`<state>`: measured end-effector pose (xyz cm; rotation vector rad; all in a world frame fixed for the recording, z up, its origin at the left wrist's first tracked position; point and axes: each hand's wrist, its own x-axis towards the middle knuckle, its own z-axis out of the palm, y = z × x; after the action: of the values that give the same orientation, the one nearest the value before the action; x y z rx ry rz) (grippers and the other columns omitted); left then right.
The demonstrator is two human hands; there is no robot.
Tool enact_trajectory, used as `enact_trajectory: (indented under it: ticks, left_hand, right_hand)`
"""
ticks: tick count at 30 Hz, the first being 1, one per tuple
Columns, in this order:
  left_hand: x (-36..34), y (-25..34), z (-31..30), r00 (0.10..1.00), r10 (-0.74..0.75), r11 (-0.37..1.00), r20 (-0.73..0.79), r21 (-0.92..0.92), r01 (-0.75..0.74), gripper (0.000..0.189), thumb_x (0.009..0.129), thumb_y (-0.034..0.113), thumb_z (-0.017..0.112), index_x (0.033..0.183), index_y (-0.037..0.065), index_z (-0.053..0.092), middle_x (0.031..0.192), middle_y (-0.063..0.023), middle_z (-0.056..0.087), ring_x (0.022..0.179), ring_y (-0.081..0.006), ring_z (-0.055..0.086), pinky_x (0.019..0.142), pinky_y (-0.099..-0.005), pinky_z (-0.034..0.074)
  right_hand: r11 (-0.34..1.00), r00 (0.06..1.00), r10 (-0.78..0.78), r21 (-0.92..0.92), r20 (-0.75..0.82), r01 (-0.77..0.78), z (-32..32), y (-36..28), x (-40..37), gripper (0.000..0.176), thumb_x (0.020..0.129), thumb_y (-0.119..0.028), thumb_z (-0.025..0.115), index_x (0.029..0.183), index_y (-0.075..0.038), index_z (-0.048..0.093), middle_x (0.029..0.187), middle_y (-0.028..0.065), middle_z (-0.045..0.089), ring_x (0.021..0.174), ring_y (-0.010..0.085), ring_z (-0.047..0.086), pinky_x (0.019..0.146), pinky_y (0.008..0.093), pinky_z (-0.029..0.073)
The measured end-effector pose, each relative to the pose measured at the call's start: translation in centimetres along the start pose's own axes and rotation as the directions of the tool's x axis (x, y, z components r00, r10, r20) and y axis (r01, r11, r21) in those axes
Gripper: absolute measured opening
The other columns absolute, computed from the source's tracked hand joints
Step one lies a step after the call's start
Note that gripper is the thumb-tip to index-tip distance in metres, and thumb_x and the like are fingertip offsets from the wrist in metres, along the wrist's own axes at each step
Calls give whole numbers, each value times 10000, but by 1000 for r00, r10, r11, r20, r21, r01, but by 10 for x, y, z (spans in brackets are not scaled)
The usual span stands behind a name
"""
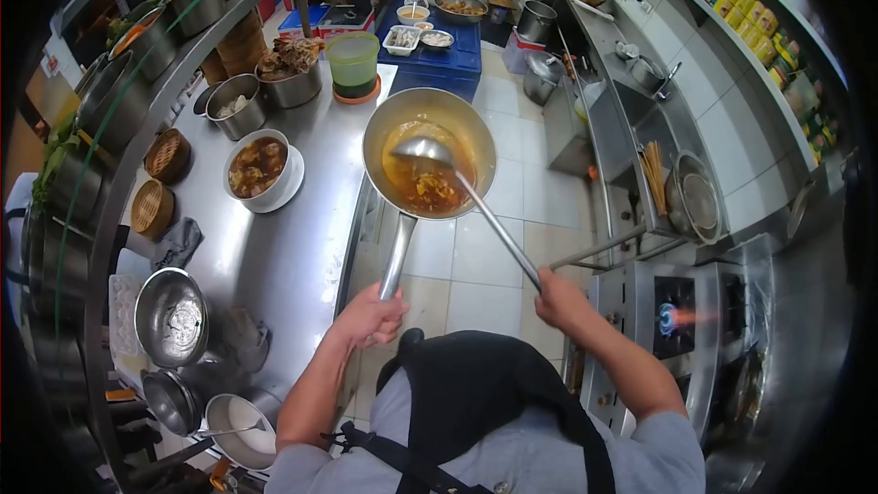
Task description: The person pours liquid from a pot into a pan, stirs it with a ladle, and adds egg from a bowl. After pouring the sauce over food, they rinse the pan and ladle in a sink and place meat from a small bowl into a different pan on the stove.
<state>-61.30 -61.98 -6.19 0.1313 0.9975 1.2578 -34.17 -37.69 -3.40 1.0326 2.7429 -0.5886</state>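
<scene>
Hands are both closed. The left hand [370, 316] is wrapped in a full grip round the near end of the long handle of the pan [412, 110], and the right hand [560, 300] is closed round the end of the shaft of the ladle [494, 224]. The pan is held out over the floor tiles, just off the right edge of the steel surface [274, 256]. Its long axis runs straight away from the body, handle near and bowl far, and brown sauce with pieces is pooled inside. The ladle's shaft is laid diagonally, up and to the left from the right hand, and its cup is set in the sauce. A white bowl [297, 169] of brown stew is stood on the surface near that right edge. It is to the left of the pan and apart from its rim, on the left hand's side, farther out than either hand. A lit burner [677, 318] is seen beyond the right arm.
</scene>
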Motion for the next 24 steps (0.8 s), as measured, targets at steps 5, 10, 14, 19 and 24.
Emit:
enact_trajectory:
  ticks: [5,10,14,19,24]
  left_hand:
    - [1,-8,-3,1000,-13,1000,-29,-20,12,249,865,-18,587,871,133,389,576,39,309,404,-51,262,356,-238,185]
    - [1,-4,7,1000,6,999,-27,36,-5,250,869,1,586,877,139,377,569,40,317,403,-55,270,352,-246,177]
    - [12,-3,7,999,17,999,-50,51,-14,241,875,6,579,878,140,378,565,39,319,400,-57,271,354,-248,172]
    - [20,-7,7,998,12,1000,-54,27,-10,232,879,18,575,870,134,375,563,37,321,407,-64,284,357,-251,185]
    - [31,-4,22,989,68,988,-133,144,-49,239,877,18,586,864,122,371,582,31,329,424,-63,303,361,-249,212]
  right_hand:
    - [998,1000,-2,60,-7,2,-19,17,-19,295,788,-98,602,1032,-10,463,767,278,611,784,478,608,712,557,483]
    - [995,979,67,81,-192,-52,-23,28,34,253,779,-96,603,973,-5,467,770,281,605,800,485,600,737,542,477]
    - [997,999,40,72,-21,-38,-14,22,5,249,779,-71,586,983,4,465,778,287,609,807,492,599,737,545,475]
    - [980,986,167,110,-6,-165,-43,0,4,215,775,-50,559,960,34,490,817,312,618,828,498,601,761,543,479]
    - [989,987,139,62,-85,-134,-25,17,24,161,776,-49,550,891,47,490,815,321,615,789,485,616,727,534,501]
